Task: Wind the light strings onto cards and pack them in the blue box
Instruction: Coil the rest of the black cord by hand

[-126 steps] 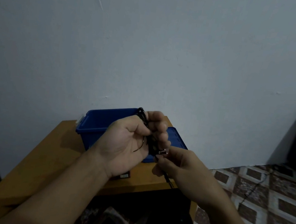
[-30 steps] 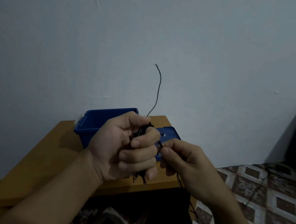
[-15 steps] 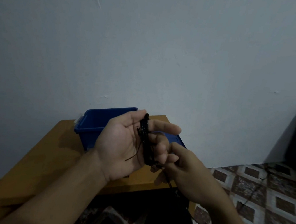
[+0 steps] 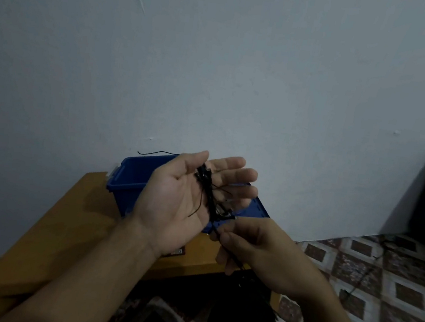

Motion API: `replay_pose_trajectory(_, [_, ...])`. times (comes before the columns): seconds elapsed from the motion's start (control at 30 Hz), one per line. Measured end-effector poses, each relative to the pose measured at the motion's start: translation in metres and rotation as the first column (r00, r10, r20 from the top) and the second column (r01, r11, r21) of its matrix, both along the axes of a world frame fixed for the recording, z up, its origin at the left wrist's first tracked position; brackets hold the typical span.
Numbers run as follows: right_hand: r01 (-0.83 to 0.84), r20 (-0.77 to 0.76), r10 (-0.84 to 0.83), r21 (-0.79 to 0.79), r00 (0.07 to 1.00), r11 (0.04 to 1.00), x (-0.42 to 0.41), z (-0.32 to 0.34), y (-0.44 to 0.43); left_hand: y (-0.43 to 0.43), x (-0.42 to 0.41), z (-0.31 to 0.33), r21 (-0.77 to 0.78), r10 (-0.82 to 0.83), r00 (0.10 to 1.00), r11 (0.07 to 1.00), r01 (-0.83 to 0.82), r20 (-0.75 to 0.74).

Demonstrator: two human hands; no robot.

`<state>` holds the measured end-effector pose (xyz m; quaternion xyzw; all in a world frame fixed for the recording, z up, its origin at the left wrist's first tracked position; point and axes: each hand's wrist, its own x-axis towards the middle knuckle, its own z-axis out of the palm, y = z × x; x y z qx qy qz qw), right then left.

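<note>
Our left hand (image 4: 182, 197) has opened flat at frame centre, black light string (image 4: 208, 190) across its palm; our right hand (image 4: 256, 250) pinches its wire just below.

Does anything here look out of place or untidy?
One loose end of the thin black light string juts sideways over the blue plastic box, not wound in. The rest lies bundled on the left hand; the right hand pinches its tail.
</note>
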<state>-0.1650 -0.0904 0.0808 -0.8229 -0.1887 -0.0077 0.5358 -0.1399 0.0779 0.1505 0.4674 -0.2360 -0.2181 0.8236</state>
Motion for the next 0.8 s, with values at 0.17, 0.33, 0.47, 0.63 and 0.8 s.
replay_pose_trajectory(0.17, [-0.039,-0.02,0.04,0.014,0.999,0.999,-0.005,0.005,-0.002,0.002,0.003,0.001,-0.007,0.09,0.996,0.996,-0.09,-0.006])
replay_pose_trajectory(0.33, [-0.051,-0.029,0.049,-0.073,0.998,0.996,-0.008,0.01,-0.002,0.002,0.003,0.001,-0.043,0.109,0.994,0.993,-0.11,-0.018])
replay_pose_trajectory(0.47, [-0.009,0.003,0.009,-0.114,1.0,0.993,-0.008,0.01,0.0,0.003,0.003,0.002,-0.12,0.104,0.994,0.987,-0.105,-0.013])
replay_pose_trajectory(0.63, [0.014,0.052,-0.012,-0.034,0.999,0.999,-0.011,0.014,-0.002,0.002,0.004,0.001,-0.037,0.18,0.981,0.983,-0.178,0.066])
replay_pose_trajectory(0.8, [0.067,0.129,-0.073,0.049,0.989,0.997,-0.013,0.016,-0.003,-0.001,0.004,-0.001,0.094,0.207,0.967,0.971,-0.222,0.149])
